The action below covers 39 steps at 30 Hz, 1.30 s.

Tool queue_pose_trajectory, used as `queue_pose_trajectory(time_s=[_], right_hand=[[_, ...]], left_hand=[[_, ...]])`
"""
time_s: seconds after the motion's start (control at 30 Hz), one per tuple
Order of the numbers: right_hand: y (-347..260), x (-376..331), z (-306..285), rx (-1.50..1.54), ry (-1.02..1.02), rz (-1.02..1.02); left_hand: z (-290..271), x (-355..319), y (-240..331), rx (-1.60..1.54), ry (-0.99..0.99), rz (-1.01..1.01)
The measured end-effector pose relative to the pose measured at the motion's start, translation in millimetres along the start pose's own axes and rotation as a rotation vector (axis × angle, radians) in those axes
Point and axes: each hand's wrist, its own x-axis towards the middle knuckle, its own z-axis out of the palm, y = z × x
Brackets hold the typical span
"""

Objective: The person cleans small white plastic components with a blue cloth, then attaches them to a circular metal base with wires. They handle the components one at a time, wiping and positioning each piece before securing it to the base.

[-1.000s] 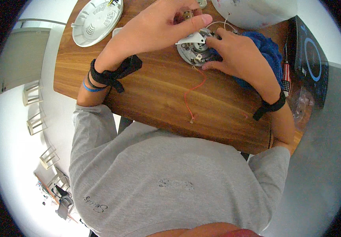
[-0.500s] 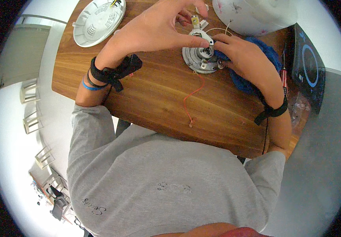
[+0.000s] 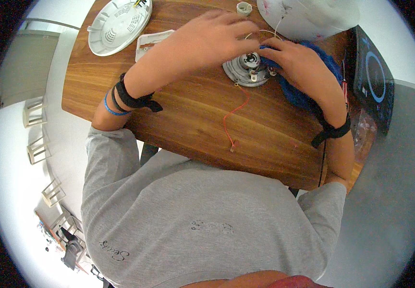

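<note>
A round grey metal heating plate (image 3: 238,77) with a raised round centre and small metal terminals lies on the wooden table. Over its far side, my left hand (image 3: 217,36) curls its fingers down, hiding the white bracket there and whatever they hold. My right hand (image 3: 296,62) is closed on a dark blue cloth (image 3: 325,67) at the plate's right edge. From the plate's near edge a thin red wire (image 3: 234,113) trails toward me, its end loose on the table. A white wire (image 3: 265,31) passes behind my fingers.
A white rice cooker body (image 3: 313,21) with printed flowers stands beyond my right hand. A white vented base cover (image 3: 121,26), white plastic part (image 3: 151,41) and small white cap (image 3: 244,8) lie around. Rightward are a screwdriver (image 3: 345,93), a clear bag (image 3: 363,129) and a black cooktop (image 3: 375,79).
My left hand has turned and come down over the bracket, its fingers drawing closer together. The white plastic part beside my left forearm has come into view. My right hand stays nearly still.
</note>
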Motion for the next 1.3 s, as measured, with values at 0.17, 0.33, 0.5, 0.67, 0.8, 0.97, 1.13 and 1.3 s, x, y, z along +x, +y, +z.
queue_pose_trajectory(time_s=[0.17, 0.33, 0.5, 0.67, 0.8, 0.97, 1.13, 1.3], right_hand=[[-0.1, -3.1, -3.6, 0.0, 0.006, 0.008], [4.2, -2.1, -1.1, -0.002, -0.015, 0.003], [2.2, -11.1, -13.5, 0.119, 0.023, 0.079], [12.7, -26.9, -22.5, 0.084, 0.023, 0.204], [3.8, -31.8, -28.1, 0.12, -0.034, 0.211], [-3.5, -35.5, -15.2, 0.201, -0.058, 0.104], [-7.9, -33.7, -20.0, 0.284, -0.123, 0.078], [-16.7, -30.1, -16.9, 0.344, -0.027, 0.009]], left_hand=[[3.1, -7.7, 15.3, -0.093, -0.357, -0.098], [13.1, -13.6, 6.4, -0.117, -0.299, -0.013], [4.2, -9.7, 9.3, -0.198, -0.439, -0.103], [-14.4, -2.3, 23.2, -0.254, -0.533, -0.233], [-6.8, -6.8, 27.0, -0.134, -0.447, -0.227], [6.0, -9.8, 28.3, -0.095, -0.225, -0.145], [11.8, -10.7, 32.3, -0.143, -0.297, -0.173], [3.5, -10.3, 33.1, -0.258, -0.372, -0.239]])
